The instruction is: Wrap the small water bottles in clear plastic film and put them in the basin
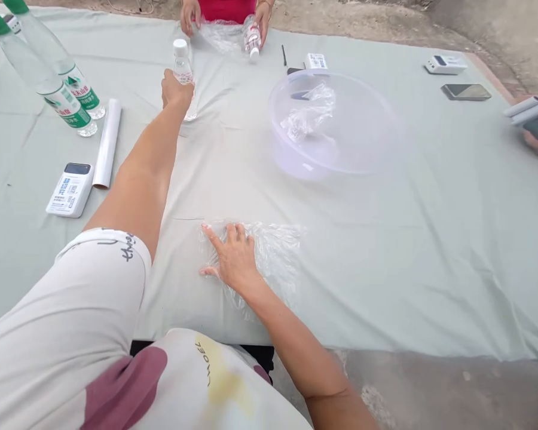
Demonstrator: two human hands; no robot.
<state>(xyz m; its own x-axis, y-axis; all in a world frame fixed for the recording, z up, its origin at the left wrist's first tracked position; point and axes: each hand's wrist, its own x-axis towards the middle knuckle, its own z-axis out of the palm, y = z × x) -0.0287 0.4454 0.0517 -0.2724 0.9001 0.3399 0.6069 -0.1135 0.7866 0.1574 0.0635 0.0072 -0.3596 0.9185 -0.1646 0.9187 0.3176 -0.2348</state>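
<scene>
My left hand (pixel 176 91) reaches far across the table, its fingers wrapped round a clear plastic bottle (pixel 182 54) with a white cap. The bottle stands upright on the cloth; my hand hides part of its label. Near the front edge, my right hand (pixel 235 255) presses down with fingers spread on a crumpled sheet of clear plastic film (pixel 278 257). Some of the film lies beneath the palm and is hidden.
A translucent basin (pixel 296 158) holds crumpled film. Two green-capped bottles (pixel 60 98), a white roll (pixel 107 143) and a white device (pixel 70 190) stand or lie left. Opposite, a person's hands (pixel 262 21) hold film and a bottle (pixel 251 37). A phone (pixel 466 91) lies right.
</scene>
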